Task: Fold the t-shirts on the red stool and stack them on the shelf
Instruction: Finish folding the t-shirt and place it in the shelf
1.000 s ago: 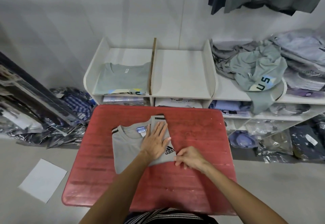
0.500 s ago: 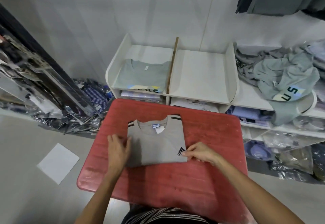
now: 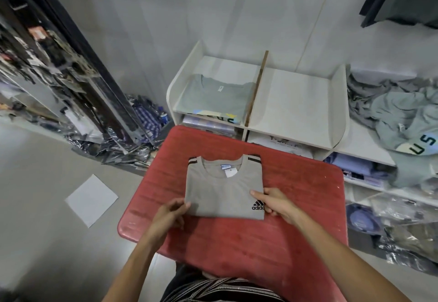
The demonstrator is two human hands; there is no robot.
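On the red wooden stool lies a folded grey cotton t-shirt; the left hand pinches its left edge, the right hand its right edge, fingers curled.

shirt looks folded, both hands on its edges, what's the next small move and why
Probably lift the grey t-shirt off the red stool: it lies folded into a neat rectangle, the left hand and right hand pinch its near corners, and the shelf behind already holds one folded shirt.
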